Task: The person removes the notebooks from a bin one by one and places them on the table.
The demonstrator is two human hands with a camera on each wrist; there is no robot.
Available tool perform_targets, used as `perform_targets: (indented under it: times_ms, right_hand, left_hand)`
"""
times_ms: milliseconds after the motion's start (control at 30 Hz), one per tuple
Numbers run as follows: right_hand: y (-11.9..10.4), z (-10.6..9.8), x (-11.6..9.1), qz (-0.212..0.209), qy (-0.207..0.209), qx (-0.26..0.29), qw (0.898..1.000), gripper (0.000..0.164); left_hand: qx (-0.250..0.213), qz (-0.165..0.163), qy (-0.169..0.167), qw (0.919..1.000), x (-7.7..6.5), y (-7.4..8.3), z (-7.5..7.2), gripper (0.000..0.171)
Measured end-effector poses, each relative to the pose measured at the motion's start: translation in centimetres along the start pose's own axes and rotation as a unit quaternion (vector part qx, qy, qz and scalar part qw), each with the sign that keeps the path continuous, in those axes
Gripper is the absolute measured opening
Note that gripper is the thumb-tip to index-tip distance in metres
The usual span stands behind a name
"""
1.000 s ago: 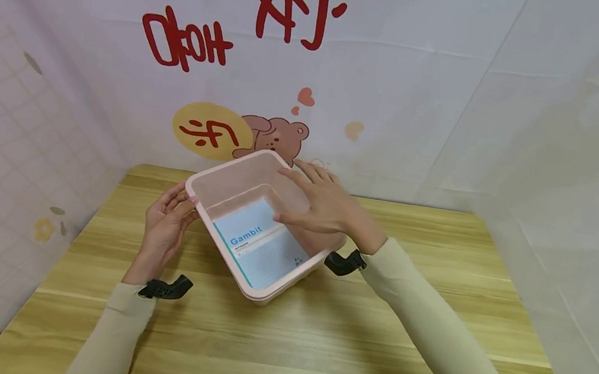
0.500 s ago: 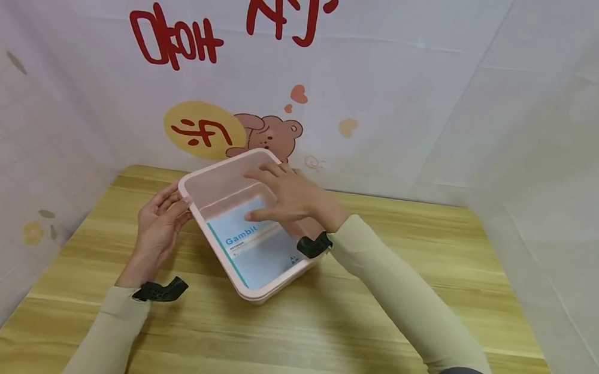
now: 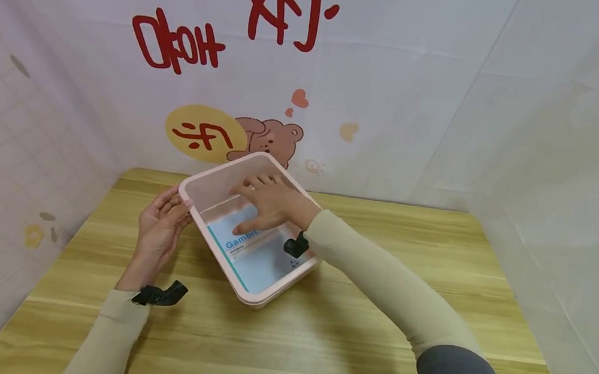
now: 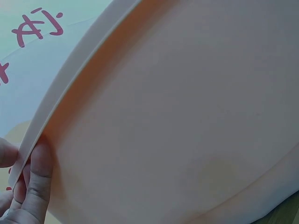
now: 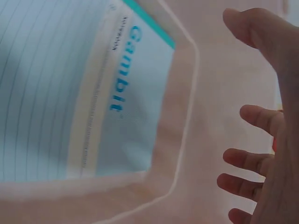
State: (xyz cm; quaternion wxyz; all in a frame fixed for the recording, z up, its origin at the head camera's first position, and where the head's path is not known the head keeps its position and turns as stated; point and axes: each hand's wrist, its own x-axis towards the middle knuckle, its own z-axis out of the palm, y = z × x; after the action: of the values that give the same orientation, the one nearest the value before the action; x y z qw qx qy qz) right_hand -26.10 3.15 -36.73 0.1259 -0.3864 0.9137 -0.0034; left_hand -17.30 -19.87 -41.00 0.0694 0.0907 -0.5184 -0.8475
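Left hand [image 3: 157, 230] grips the rim of a pink tub [image 3: 215, 186] at its left corner, thumb above, fingers beneath. Right hand [image 3: 268, 202] holds nothing; its fingers are spread over the tub's interior, and contact with the wall cannot be determined. One light blue notebook [image 3: 265, 262], marked "Gambit", lies cover up inside on the tub's floor. Tub stands cornerwise over the wood-grain bench [image 3: 261, 358].

Right hand [image 3: 271, 203] over notebook [image 3: 265, 262] in bin [image 3: 214, 186]
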Motion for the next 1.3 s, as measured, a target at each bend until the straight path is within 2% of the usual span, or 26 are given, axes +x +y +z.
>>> perform_targets:
  times_ms: [233, 500, 633, 867, 1300]
  right_hand:
    - [-0.4, 1.0, 1.5, -0.01, -0.01, -0.045, 0.999, 0.094]
    - [-0.8, 1.6, 3.1, -0.026, -0.029, -0.06, 0.997, 0.096]
    - [-1.3, 2.1, 4.1, -0.039, -0.026, -0.066, 0.997, 0.092]
    - [-2.2, 3.3, 5.2, -0.052, -0.054, -0.098, 0.992, 0.085]
    - [-2.8, 4.1, 5.5, -0.05, -0.08, -0.058, 0.994, 0.067]
  left_hand:
    - [0.002, -0.002, -0.001, 1.0, 0.2, -0.2, 0.0, 0.052]
    - [-0.002, -0.002, 0.004, 1.0, 0.1, 0.0, -0.2, 0.053]
    - [0.002, 0.0, 0.014, 0.9999, 0.0, 0.2, -0.4, 0.052]
    - [-0.004, 0.001, 0.005, 1.0, 0.0, 0.1, -0.5, 0.049]
    - [0.003, 0.003, -0.009, 1.0, 0.0, 0.0, -0.5, 0.05]
